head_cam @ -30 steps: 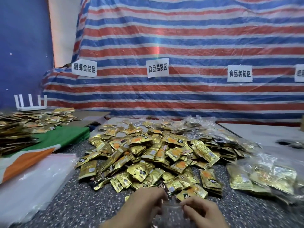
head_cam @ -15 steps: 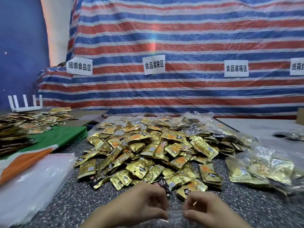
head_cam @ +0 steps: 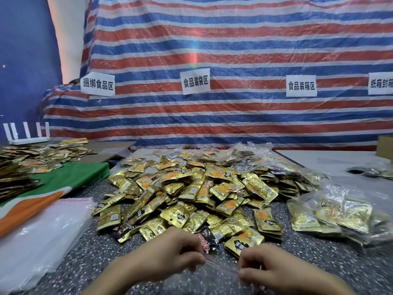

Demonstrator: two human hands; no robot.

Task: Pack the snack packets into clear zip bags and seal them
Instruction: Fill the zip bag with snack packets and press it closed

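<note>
A big heap of gold snack packets (head_cam: 197,188) covers the middle of the speckled table. At the near edge my left hand (head_cam: 170,256) and my right hand (head_cam: 270,267) each pinch one end of the mouth of a clear zip bag (head_cam: 221,268), stretching its top edge between them. The bag's body is see-through and hard to make out below the hands. One black packet (head_cam: 205,236) lies just beyond my left fingers. Filled clear bags of packets (head_cam: 331,216) lie to the right.
A stack of empty clear bags (head_cam: 40,235) lies at the near left on an orange and green cloth (head_cam: 70,179). More packets (head_cam: 36,154) and a white rack (head_cam: 27,135) sit at far left. A striped tarp with paper labels hangs behind.
My hands have drawn apart along the bag's mouth, the right one sliding right. The view has tilted down slightly, showing more of both hands.
</note>
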